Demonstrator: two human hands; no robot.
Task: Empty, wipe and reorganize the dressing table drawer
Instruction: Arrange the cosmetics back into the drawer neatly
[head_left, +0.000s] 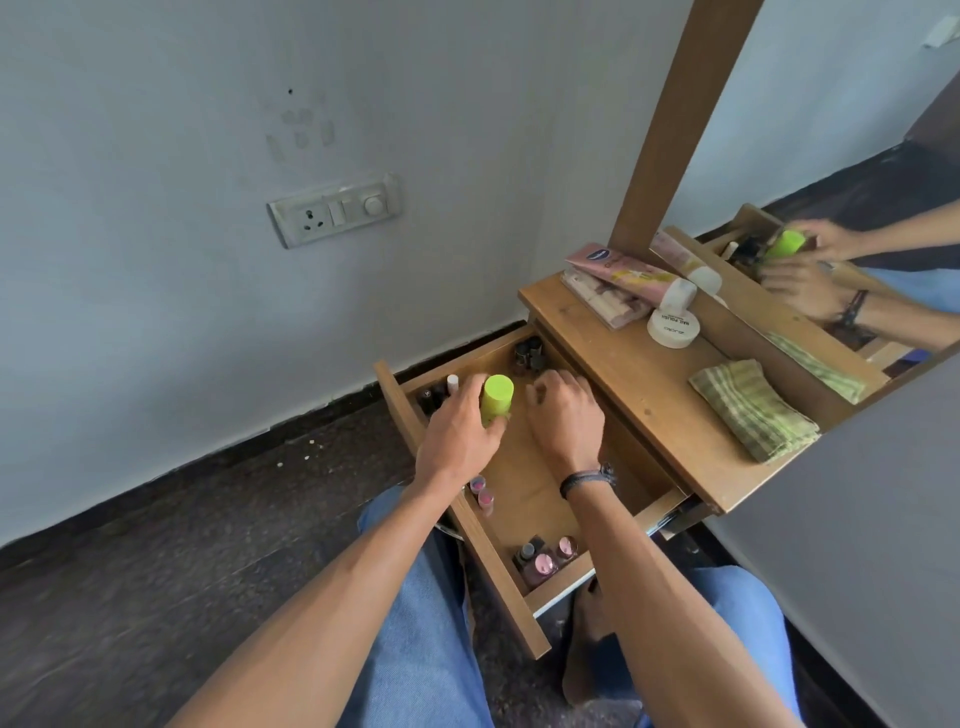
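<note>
Left hand grips smooth lime cylinder bottle in open wooden drawer.
Right hand at bottle's 3 o'clock, fingers curled, grip unclear; pink-capped vials at drawer's 6, dark vials at 12.

Left hand grips green bottle, seemingly upright

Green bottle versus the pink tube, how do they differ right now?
The green bottle stands upright in the drawer; the pink tube lies on its side on the tabletop. The bottle is all lime green; the tube is pink with a white cap. The left hand grips the bottle; no hand touches the tube. Both are slim toiletry containers.
</note>
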